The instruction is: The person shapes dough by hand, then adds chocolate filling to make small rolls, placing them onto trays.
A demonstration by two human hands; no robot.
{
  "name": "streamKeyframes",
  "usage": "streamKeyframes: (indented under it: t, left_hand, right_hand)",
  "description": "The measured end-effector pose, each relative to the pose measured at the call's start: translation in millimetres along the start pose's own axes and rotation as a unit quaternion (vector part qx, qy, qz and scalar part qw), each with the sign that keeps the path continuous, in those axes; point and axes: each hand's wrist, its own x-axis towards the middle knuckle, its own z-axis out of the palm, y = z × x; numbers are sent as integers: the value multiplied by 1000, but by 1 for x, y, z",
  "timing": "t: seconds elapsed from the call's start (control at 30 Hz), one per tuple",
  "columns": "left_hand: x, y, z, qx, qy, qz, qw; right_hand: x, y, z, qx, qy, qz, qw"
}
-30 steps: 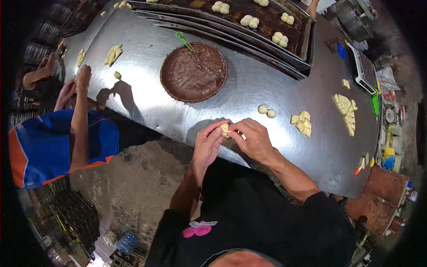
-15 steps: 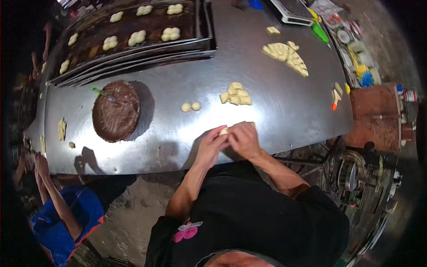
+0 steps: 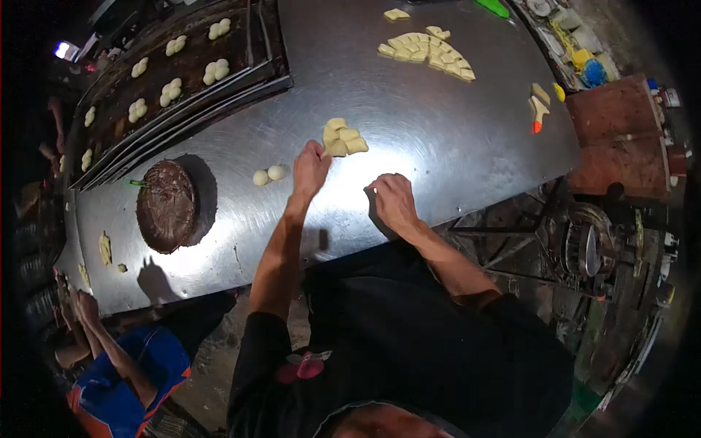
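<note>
My left hand [image 3: 311, 171] reaches to the near-left edge of a small pile of cut dough pieces [image 3: 345, 137], its fingers closed on a piece at that edge. My right hand [image 3: 395, 201] is low over the metal table, fingers curled; a small pale bit of dough shows at its fingertips, the rest hidden by the hand. Two round dough balls [image 3: 269, 175] sit side by side left of my left hand. Farther left stands a round pan of brown filling [image 3: 166, 206] with a green-handled tool in it.
Stacked dark baking trays [image 3: 197, 102] with clusters of dough balls lie at the back left. A fan of cut dough [image 3: 431, 52] lies at the back, a brush [image 3: 539, 115] near the right edge. Another person's hands [image 3: 86, 308] are at the table's left end.
My hands have come apart. The left has moved forward and left to the dough pile; the right has stayed over the table. The camera view has turned and shifted.
</note>
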Motion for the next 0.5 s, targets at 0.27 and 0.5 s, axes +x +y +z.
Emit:
streamKeyframes:
  t: [0.27, 0.5]
  left_hand:
    - [-121, -27, -25, 237, 94, 188, 949]
    - [-139, -56, -41, 29, 219, 168, 961]
  right_hand:
    - [42, 45, 23, -2, 85, -1, 996]
    - [-13, 115, -7, 6, -183, -62, 981]
